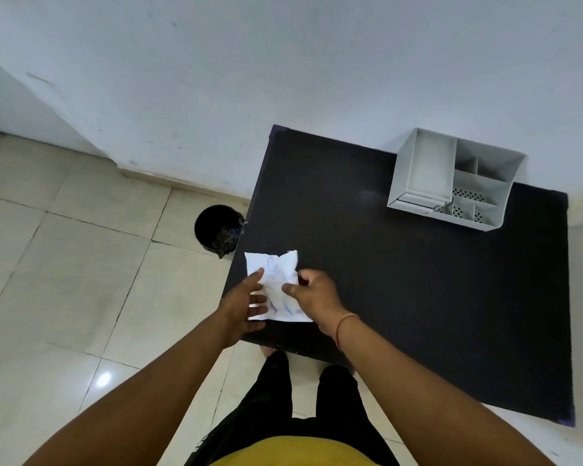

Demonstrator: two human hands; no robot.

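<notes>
A black tabletop [418, 297] is being shown against a white wall [283, 62], above a pale tiled floor [64, 264]. A crumpled white paper sheet [276, 267] with blue scribbles is being held down near the tabletop's left front corner. Its left side is being pressed by the straight, slightly spread fingers [254, 277] of the left hand [239, 307], while its right middle is being pinched by the curled thumb and forefinger of the right hand [313, 294]. Part of the sheet is being hidden by that hand, and the scribbles are too blurred to read.
</notes>
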